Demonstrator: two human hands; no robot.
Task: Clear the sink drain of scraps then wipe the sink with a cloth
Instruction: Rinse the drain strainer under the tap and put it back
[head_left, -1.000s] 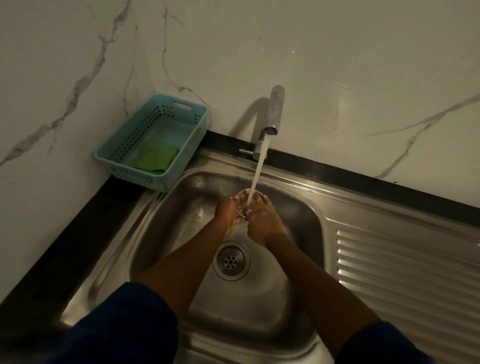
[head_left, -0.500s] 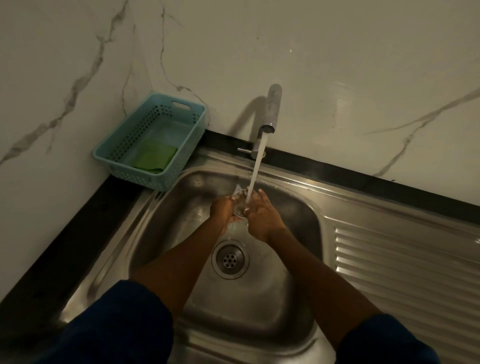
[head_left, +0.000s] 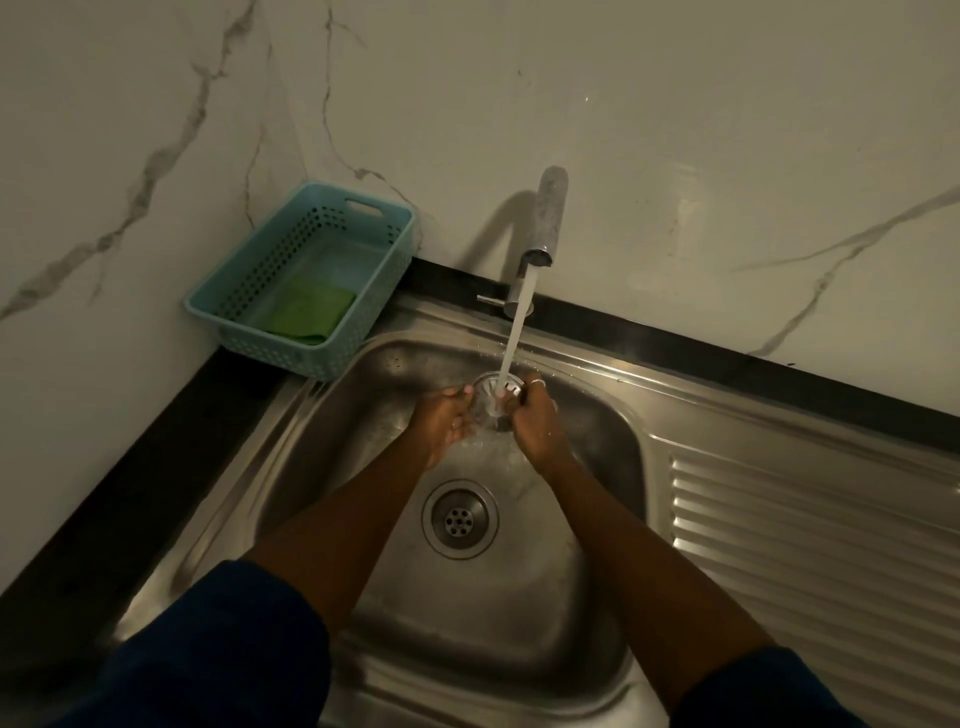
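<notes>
Over the steel sink (head_left: 363, 467), both my hands hold a round metal drain strainer (head_left: 493, 396) under the running water. My left hand (head_left: 444, 421) grips its left edge, my right hand (head_left: 535, 421) its right edge. The stream from the tap (head_left: 545, 223) falls into the strainer's middle. Below my wrists the drain opening (head_left: 460, 518) sits uncovered in the sink's floor. A folded green cloth (head_left: 306, 314) lies inside the light blue basket (head_left: 244, 291) at the back left corner.
A ribbed steel draining board (head_left: 810, 530) runs to the right of the basin. Marble walls close in the back and left. A black counter strip (head_left: 104, 499) borders the sink on the left. My dark blue sleeves fill the lower edge.
My hands have drawn slightly apart and turned the strainer, so its round rim now faces up under the stream. The water keeps running.
</notes>
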